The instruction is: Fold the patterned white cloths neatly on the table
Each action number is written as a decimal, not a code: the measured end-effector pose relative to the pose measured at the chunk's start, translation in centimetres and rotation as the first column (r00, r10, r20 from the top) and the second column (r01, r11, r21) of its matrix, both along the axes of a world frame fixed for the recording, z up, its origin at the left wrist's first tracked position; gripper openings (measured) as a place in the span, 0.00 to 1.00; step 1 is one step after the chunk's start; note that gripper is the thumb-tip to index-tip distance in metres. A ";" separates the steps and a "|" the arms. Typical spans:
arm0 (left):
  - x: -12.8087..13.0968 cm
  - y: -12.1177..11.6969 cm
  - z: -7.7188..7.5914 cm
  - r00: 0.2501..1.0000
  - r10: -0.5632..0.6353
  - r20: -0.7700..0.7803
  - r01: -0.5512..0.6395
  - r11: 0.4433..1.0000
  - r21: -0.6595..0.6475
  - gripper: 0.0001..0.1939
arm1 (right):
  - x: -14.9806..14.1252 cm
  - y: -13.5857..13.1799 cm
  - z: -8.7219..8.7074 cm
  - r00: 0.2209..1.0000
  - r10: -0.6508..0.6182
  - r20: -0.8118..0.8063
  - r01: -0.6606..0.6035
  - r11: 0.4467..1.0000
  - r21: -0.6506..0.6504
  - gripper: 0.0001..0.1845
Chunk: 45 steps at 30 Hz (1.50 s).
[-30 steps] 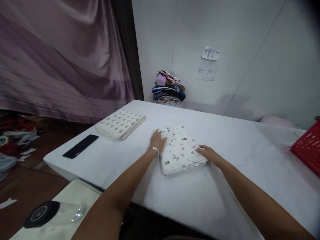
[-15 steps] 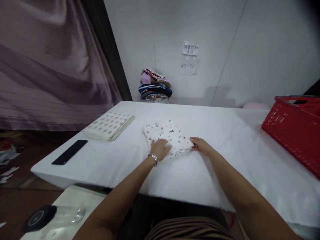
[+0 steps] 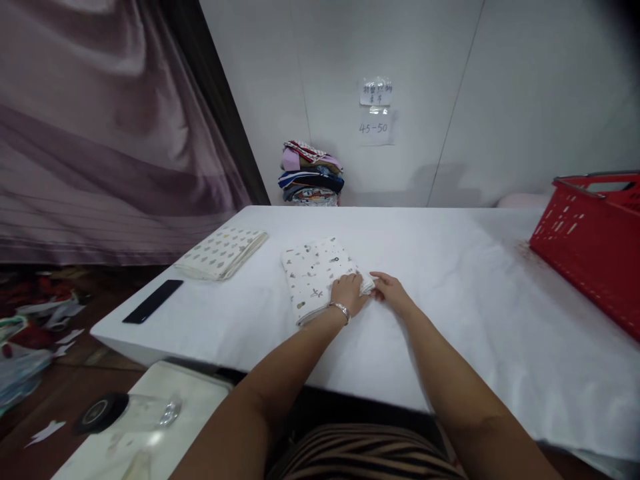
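Note:
A folded white cloth with small grey and brown prints (image 3: 313, 273) lies on the white-covered table (image 3: 425, 247) in front of me. My left hand (image 3: 347, 292), a silver bracelet at its wrist, lies on the cloth's near right part with the fingers stretched over it. At the cloth's right corner, my right hand (image 3: 391, 292) has its fingers closed on the folded edge. The left hand partly covers that corner. Farther left rests a second folded cloth, cream with grey motifs (image 3: 220, 252), touched by neither hand.
A black phone (image 3: 153, 302) lies near the table's left edge. On the right stands a red plastic basket (image 3: 590, 247). A stack of folded fabrics (image 3: 311, 175) rises behind the table by the wall. Below left, a clear bottle with a black base (image 3: 135, 410) lies on a white surface.
My left hand has slid right across the cloth toward its right corner, close to my right hand. The cloth has turned slightly, and its right corner sits a little farther left.

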State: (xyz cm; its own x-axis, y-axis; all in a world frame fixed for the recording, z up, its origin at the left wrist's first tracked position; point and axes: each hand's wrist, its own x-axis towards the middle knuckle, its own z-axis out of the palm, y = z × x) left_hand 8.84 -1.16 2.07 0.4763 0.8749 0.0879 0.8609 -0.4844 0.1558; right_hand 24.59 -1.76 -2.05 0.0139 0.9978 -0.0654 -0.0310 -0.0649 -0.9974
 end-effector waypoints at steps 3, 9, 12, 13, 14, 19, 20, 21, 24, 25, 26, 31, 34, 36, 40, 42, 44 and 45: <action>0.5 0.0 0.2 0.999 0.039 -0.029 -0.039 0.999 -0.006 0.26 | 0.0 0.1 0.2 1.000 0.004 0.008 -0.004 1.000 0.027 0.26; 0.9 0.0 0.2 0.997 0.072 -0.035 -0.072 0.997 -0.004 0.22 | -0.2 0.4 0.3 0.998 -0.042 -0.042 0.043 0.999 0.027 0.28; 0.8 0.2 0.4 0.995 0.097 -0.010 -0.097 0.995 -0.021 0.17 | -0.2 0.3 0.5 0.997 -0.054 -0.051 0.055 0.998 0.017 0.28; 0.7 0.4 0.5 0.993 0.117 0.002 -0.117 0.993 -0.034 0.15 | -0.2 0.3 0.6 0.996 -0.063 -0.057 0.064 0.998 0.004 0.28; 0.5 0.6 0.6 0.990 0.144 0.017 -0.142 0.988 -0.052 0.14 | -0.2 0.2 0.7 0.996 -0.073 -0.060 0.072 0.997 -0.015 0.27; -0.6 1.9 1.3 0.954 0.271 0.129 -0.240 0.947 -0.214 0.12 | -0.4 -0.4 1.3 0.994 -0.101 -0.047 0.095 0.987 -0.129 0.22; -0.8 2.1 1.5 0.948 0.284 0.146 -0.247 0.941 -0.232 0.12 | -0.5 -0.5 1.3 0.994 -0.100 -0.047 0.093 0.985 -0.143 0.21; -1.0 2.2 1.7 0.943 0.292 0.157 -0.250 0.937 -0.242 0.12 | -0.6 -0.6 1.4 0.994 -0.099 -0.046 0.091 0.984 -0.153 0.20; -1.1 2.0 1.9 0.945 0.287 0.158 -0.246 0.941 -0.234 0.12 | -0.8 -0.8 1.5 0.995 -0.086 -0.044 0.077 0.981 -0.178 0.16; -1.0 1.8 1.9 0.951 0.274 0.147 -0.239 0.946 -0.218 0.13 | -0.8 -0.8 1.5 0.995 -0.083 -0.050 0.073 0.981 -0.181 0.15; -0.8 1.6 1.8 0.959 0.255 0.123 -0.228 0.953 -0.198 0.14 | -0.9 -0.8 1.5 0.995 -0.083 -0.061 0.071 0.980 -0.184 0.14; 0.9 -0.3 0.5 0.996 0.071 -0.062 -0.074 0.996 -0.052 0.15 | -0.8 -0.6 1.5 0.980 -0.155 -0.126 0.122 0.964 -0.236 0.12; 1.2 -1.3 -0.4 0.995 0.005 -0.103 -0.001 0.999 0.041 0.21 | -0.8 -0.6 1.6 0.980 -0.161 -0.113 0.130 0.961 -0.242 0.15; 0.5 -1.7 -0.8 0.994 -0.026 -0.104 0.034 0.997 0.072 0.26 | -0.9 -0.7 1.8 0.984 -0.161 -0.071 0.140 0.962 -0.233 0.17; -2.3 -2.6 -1.2 0.994 -0.048 -0.098 0.061 0.990 0.128 0.29 | -1.2 -1.1 2.2 0.988 -0.152 0.017 0.152 0.963 -0.224 0.19; -3.7 -2.9 -1.3 0.993 -0.030 -0.116 0.046 0.990 0.136 0.29 | -1.4 -1.2 2.3 0.992 -0.126 0.026 0.129 0.962 -0.240 0.21; -4.4 -3.1 -1.2 0.989 -0.011 -0.148 0.029 0.992 0.123 0.30 | -1.6 -1.3 2.3 0.995 -0.096 0.001 0.093 0.962 -0.257 0.21; -4.5 -3.1 -1.2 0.986 -0.004 -0.168 0.024 0.993 0.114 0.31 | -1.6 -1.4 2.3 0.996 -0.082 -0.023 0.073 0.962 -0.264 0.20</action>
